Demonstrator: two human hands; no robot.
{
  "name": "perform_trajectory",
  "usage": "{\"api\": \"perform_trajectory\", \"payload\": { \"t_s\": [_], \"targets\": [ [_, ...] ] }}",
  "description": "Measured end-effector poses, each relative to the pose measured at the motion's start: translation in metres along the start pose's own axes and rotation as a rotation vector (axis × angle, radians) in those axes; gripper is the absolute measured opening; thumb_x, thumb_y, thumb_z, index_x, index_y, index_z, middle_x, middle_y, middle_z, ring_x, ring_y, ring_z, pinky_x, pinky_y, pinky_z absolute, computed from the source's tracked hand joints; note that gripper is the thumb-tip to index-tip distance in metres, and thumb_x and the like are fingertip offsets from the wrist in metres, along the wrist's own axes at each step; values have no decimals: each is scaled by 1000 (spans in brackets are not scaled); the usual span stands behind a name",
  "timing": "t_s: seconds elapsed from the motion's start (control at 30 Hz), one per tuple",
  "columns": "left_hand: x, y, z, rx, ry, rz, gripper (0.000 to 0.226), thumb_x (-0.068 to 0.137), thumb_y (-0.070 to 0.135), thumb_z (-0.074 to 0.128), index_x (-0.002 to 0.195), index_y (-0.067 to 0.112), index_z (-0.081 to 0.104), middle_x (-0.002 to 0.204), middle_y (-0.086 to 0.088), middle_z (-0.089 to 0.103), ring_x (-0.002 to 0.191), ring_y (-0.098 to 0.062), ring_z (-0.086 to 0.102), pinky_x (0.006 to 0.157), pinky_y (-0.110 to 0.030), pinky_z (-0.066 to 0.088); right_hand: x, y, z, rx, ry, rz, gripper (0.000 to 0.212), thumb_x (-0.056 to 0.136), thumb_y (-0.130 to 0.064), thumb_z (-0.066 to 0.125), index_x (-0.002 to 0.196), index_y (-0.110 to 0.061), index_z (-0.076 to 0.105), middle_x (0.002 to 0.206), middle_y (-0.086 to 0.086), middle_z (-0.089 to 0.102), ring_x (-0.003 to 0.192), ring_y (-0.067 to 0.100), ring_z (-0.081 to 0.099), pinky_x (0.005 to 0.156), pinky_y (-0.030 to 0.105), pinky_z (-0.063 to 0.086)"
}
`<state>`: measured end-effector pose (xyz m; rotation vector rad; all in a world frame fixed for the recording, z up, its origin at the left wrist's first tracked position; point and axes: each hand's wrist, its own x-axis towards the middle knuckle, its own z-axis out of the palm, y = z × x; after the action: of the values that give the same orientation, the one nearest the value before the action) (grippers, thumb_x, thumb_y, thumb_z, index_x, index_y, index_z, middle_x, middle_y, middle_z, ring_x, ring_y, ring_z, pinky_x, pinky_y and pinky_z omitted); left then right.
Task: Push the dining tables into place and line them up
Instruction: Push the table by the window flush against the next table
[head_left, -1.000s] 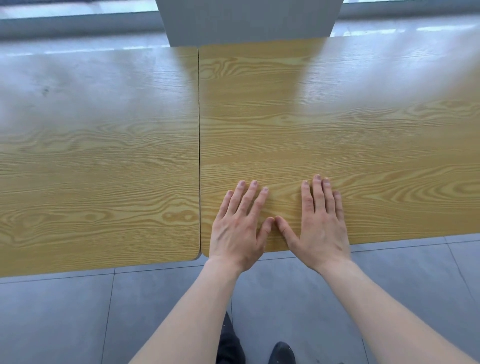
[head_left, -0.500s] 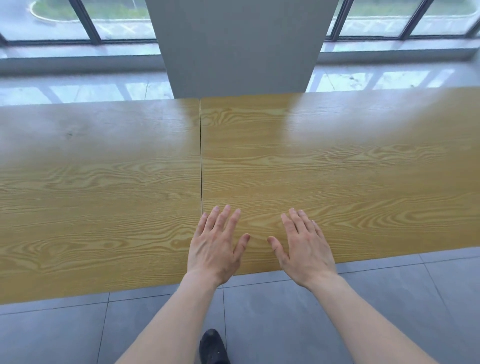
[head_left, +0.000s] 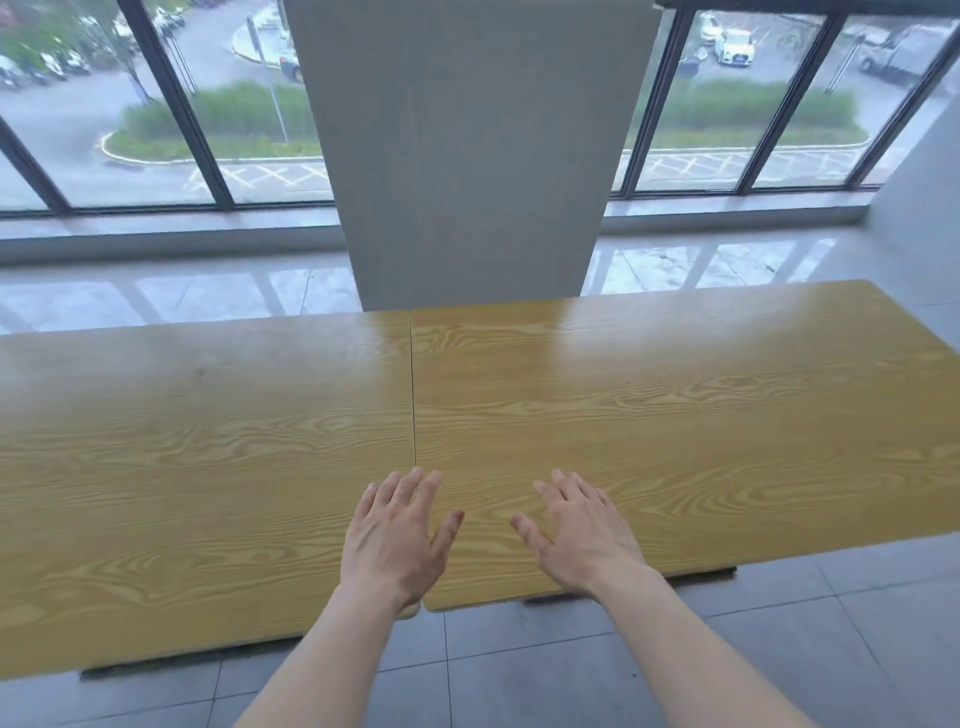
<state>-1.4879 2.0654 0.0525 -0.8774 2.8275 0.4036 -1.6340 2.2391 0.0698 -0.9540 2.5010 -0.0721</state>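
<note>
Two wood-grain dining tables stand side by side, the left table (head_left: 197, 457) and the right table (head_left: 675, 415), their edges meeting in a thin straight seam. My left hand (head_left: 395, 540) hovers over the seam near the tables' front edge, fingers spread, holding nothing. My right hand (head_left: 582, 535) is over the right table's front part, fingers also apart and empty. Whether either palm touches the wood is unclear.
A broad grey pillar (head_left: 467, 156) rises just behind the seam. Floor-to-ceiling windows (head_left: 727, 104) run along the far wall, with glossy tiled floor (head_left: 156, 291) between them and the tables. Grey floor tiles (head_left: 519, 665) lie under my arms.
Both hands lifted off flat contact and drifted left and back toward the front edge, thumbs now apart. The view tilted up, showing the pillar and windows.
</note>
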Motion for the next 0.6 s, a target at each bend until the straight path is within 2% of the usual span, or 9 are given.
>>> {"api": "perform_trajectory", "payload": {
  "t_s": [0.27,0.6],
  "targets": [
    [-54,20,-29,-33,10,-91,68,101,68,18,161,36,21,168,9,24,157,-17,15,128,-39,9,-49,2,-25,-3,-22,-65,78,99,-69,27,161,-22,24,171,5,16,157,24,13,128,42,11],
    [-111,30,-51,-31,26,-169,69,100,70,18,160,37,22,168,9,26,156,-16,19,128,-40,12,-89,-6,-33,-31,-28,-172,76,101,-67,29,161,-20,25,170,6,18,157,26,14,127,43,11]
  ]
}}
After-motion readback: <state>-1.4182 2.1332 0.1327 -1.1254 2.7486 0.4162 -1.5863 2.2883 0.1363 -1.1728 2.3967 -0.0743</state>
